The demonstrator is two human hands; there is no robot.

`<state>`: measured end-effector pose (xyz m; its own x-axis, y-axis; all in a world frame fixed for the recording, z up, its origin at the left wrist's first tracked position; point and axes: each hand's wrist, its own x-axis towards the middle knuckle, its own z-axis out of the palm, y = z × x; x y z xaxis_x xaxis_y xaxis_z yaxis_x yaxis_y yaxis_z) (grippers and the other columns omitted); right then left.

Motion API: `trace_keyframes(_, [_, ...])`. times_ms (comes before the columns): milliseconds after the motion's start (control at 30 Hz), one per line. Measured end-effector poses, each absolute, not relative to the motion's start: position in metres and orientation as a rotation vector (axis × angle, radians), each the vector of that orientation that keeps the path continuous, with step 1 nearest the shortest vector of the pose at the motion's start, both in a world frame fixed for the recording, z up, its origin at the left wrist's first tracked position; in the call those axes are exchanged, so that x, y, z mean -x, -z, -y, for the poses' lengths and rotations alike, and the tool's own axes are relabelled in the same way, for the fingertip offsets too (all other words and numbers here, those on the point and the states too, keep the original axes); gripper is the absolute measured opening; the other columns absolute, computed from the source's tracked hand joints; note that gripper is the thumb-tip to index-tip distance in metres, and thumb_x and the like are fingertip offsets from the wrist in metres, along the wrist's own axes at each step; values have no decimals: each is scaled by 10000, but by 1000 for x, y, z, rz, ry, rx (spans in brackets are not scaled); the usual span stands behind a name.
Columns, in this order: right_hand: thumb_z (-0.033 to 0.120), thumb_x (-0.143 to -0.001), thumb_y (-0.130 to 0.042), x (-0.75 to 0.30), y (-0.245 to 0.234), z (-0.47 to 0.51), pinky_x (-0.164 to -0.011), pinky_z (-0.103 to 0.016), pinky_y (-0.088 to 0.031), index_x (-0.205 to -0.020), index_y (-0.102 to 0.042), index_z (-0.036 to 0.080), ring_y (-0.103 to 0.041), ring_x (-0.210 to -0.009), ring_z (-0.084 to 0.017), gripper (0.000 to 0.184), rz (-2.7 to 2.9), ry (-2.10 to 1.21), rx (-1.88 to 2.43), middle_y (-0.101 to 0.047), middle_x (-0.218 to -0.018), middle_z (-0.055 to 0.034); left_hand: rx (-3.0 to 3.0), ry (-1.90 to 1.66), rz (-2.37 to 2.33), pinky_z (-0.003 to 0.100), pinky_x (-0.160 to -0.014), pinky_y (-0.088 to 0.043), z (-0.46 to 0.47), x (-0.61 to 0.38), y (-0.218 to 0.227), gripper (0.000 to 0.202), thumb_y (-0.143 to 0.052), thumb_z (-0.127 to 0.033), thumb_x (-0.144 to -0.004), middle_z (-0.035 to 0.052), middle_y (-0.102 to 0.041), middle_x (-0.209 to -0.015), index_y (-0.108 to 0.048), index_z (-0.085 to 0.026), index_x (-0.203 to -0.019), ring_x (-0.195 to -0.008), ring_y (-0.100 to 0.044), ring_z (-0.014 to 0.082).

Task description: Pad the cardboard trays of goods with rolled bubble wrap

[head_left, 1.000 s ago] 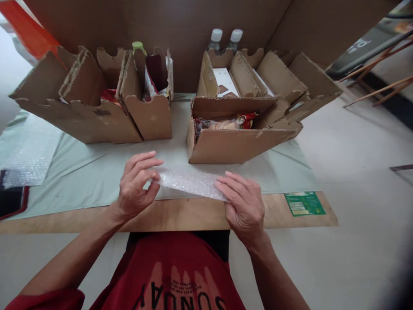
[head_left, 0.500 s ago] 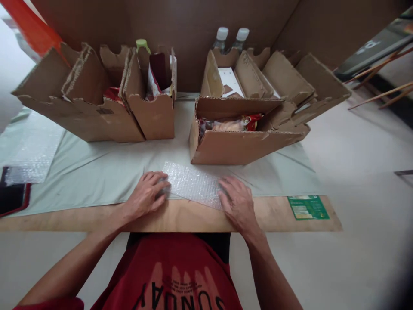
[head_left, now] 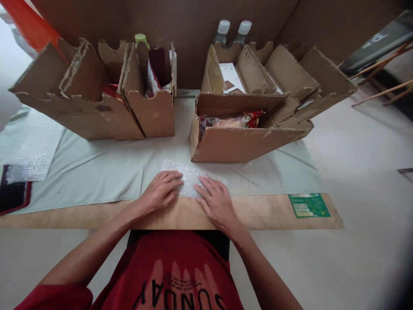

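A piece of bubble wrap (head_left: 189, 181) lies flat near the table's front edge, partly on the pale green cloth (head_left: 119, 168). On its left part rests my left hand (head_left: 163, 188), fingers stretched out and holding nothing. My right hand (head_left: 215, 200) lies palm down over its right part, fingers spread. The two hands are a short gap apart, with the bubble wrap showing between them. Both palms are hidden from above.
Just beyond the hands stands a cardboard box (head_left: 245, 144) with packets inside. More cardboard boxes (head_left: 151, 110) stand behind and left. Two bottles (head_left: 223, 28) rise at the back. Far left, another bubble wrap sheet (head_left: 35, 146) overlaps a phone (head_left: 13, 191). A green packet (head_left: 309, 206) lies at right.
Both hands have slid inward over the bubble wrap, the left one to the right and the right one to the left. The camera view has shifted slightly.
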<state>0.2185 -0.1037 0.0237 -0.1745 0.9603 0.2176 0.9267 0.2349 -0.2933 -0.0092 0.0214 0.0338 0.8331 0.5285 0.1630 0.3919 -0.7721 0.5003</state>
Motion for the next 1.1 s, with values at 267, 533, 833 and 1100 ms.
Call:
trace_keyframes(267, [325, -1026, -505, -289, -30, 122, -1024, -492, -460, -1174, -705, 225, -624, -1291, -315, 268, 1750, 109, 1959, -734, -1297, -113, -2481, -650, -1280, 540, -985, -493, -28, 40, -32, 254, -620, -328, -925, 136, -709, -1166, -717, -205, -1124, -1104, -616, 341])
trace_keyframes(533, [266, -968, -527, -251, -33, 95, -903, -429, -501, -881, -696, 196, -690, -1039, -295, 202, 1745, -80, 1972, -774, -1116, -120, -2333, -467, -1433, 419, -875, -500, -23, 17, -42, 67, -610, -230, -830, 92, -701, -934, -663, -197, -805, -936, -632, 275])
trace_keyframes(833, [277, -970, -538, -164, -47, 132, -849, -311, -586, -1504, -541, 238, -755, -955, -204, 536, 1447, -812, 1749, -772, -1236, -73, -2348, -657, -1393, 416, -921, -551, -77, 7, -59, 483, -603, -162, -867, 101, -747, -1116, -586, -176, -1350, -999, -705, 261])
trace_keyframes(1100, [421, -976, -556, -160, -51, 120, -750, -326, -558, -1193, -759, 221, -740, -829, -220, 358, 1288, -1123, 1750, -813, -1032, -62, -2390, -691, -817, 511, -1142, -472, 2, 49, -53, 599, -508, -70, -825, 127, -628, -1401, -563, -206, -1406, -1379, -532, 297])
